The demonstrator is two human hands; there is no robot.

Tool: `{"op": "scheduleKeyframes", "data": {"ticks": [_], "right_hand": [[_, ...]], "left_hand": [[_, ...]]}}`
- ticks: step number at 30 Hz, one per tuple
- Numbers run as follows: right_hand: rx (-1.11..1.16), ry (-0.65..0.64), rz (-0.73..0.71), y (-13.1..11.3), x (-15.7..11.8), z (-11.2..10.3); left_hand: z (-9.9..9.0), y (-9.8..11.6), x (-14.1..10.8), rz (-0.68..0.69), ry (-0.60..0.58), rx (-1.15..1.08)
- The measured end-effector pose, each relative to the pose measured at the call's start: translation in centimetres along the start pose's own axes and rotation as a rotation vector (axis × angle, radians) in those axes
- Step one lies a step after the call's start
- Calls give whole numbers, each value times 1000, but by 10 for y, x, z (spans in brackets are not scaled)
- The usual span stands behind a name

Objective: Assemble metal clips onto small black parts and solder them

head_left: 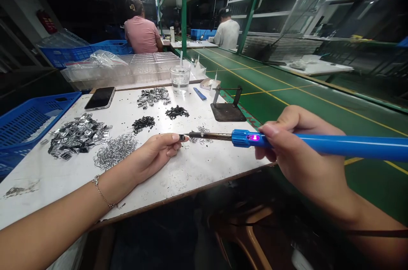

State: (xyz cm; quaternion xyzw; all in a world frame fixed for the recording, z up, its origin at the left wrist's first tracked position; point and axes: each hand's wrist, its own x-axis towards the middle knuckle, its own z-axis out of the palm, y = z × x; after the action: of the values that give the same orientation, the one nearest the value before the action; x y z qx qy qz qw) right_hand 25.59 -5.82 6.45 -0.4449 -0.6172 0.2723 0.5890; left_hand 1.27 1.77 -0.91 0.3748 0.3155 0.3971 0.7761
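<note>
My left hand point(157, 153) pinches a small black part point(182, 137) between thumb and fingertips, above the white table point(178, 176). Wrapped round the blue handle of a soldering iron point(318, 143) is my right hand point(299, 147); a pink light glows on the handle. The iron's dark tip points left and meets or nearly meets the black part. Behind the hands lie two piles of small black pieces point(143, 124) point(177, 111). To the left are a heap of shiny metal pieces point(76, 135) and a pile of wire-like rings point(114, 151).
A metal iron stand point(228, 111), a glass of liquid point(179, 79), a blue strip point(199, 94) and a phone point(100, 98) are on the table. Another metal pile point(154, 97) sits further back. Blue baskets point(28, 121) stand left. Two people sit beyond.
</note>
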Motion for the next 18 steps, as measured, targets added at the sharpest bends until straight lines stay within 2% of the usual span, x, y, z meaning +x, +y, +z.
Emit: {"op": "scheduleKeyframes", "data": {"ticks": [9,18], "right_hand": [[-62,17,6,2,-2,-1],[-121,-38,35,0,0,0]], "left_hand": [[2,1,0,2,-15,28],[2,1,0,9,-31,67]]}}
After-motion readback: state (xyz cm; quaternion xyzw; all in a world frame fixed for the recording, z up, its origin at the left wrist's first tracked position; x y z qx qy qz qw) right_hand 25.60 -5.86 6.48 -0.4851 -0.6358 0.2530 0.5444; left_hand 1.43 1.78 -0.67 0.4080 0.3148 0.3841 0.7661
